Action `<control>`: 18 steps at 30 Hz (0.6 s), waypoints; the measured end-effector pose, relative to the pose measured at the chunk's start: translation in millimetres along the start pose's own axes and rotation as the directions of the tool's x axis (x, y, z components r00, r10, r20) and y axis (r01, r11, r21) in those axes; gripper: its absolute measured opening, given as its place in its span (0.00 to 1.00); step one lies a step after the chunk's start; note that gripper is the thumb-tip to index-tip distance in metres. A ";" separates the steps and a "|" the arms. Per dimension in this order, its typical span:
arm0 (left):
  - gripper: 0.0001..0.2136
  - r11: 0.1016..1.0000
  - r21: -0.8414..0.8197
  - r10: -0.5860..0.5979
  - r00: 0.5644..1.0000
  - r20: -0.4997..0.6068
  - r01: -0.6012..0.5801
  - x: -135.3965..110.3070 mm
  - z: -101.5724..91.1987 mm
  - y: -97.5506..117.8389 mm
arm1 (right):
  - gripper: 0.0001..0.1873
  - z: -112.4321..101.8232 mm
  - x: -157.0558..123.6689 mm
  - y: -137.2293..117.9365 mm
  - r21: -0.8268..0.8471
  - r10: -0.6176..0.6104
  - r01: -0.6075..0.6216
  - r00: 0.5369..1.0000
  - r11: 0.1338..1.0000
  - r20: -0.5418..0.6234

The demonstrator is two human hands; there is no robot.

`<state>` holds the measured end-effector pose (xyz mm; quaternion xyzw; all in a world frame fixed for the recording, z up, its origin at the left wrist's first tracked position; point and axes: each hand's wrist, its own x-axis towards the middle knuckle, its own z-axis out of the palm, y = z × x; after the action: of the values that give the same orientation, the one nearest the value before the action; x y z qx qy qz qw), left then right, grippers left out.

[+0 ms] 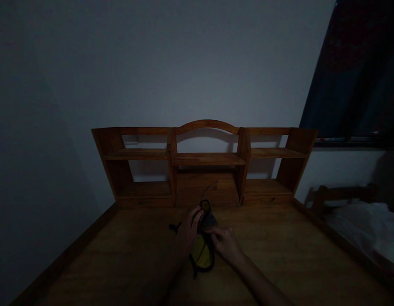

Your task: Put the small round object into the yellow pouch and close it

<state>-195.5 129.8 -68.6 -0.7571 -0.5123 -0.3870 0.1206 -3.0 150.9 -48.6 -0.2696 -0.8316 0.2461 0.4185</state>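
Observation:
A small yellow, grey and black cloth piece point(201, 255) with thick dark edging lies on the wooden desk in front of me. Dark strap-like ends stick out at its left and at its bottom. My left hand point(188, 229) grips its upper left side, fingers bent over the grey part. From the right, my right hand point(227, 243) pinches the edge of the cloth between thumb and fingers. Beyond its top loop, a thin curved line like a thread or wire point(208, 187) rises in front of the shelf. Dim light hides the finer details.
At the desk's point(136, 255) back stands a low wooden shelf unit point(209, 159) with several compartments, against a pale wall. A raised rim borders the desk on both sides. To the right are white bedding point(365, 225), a wooden bed frame point(346, 192) and a dark curtain point(350, 85).

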 end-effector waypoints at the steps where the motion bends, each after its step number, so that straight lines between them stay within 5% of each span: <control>1: 0.31 1.000 -0.010 -0.005 1.000 0.004 0.006 0.3 -1.1 0.1 | 0.22 -0.9 -0.4 0.3 -0.040 -0.038 0.038 0.999 0.998 0.016; 10: 0.32 0.997 -0.044 -0.062 0.998 -0.030 0.061 2.9 -2.9 2.8 | 0.33 -8.2 -0.3 6.6 -0.354 -0.165 0.222 0.969 0.908 0.183; 18: 0.32 0.990 -0.055 -0.134 0.981 -0.143 0.127 7.8 -4.5 7.7 | 0.41 -8.0 -0.5 7.2 -0.477 -0.144 0.227 0.968 0.849 0.204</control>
<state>-189.5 129.1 -58.4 -0.6941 -0.5416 -0.4600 0.1150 5.7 157.3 -49.2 -0.2658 -0.9199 0.0033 0.2883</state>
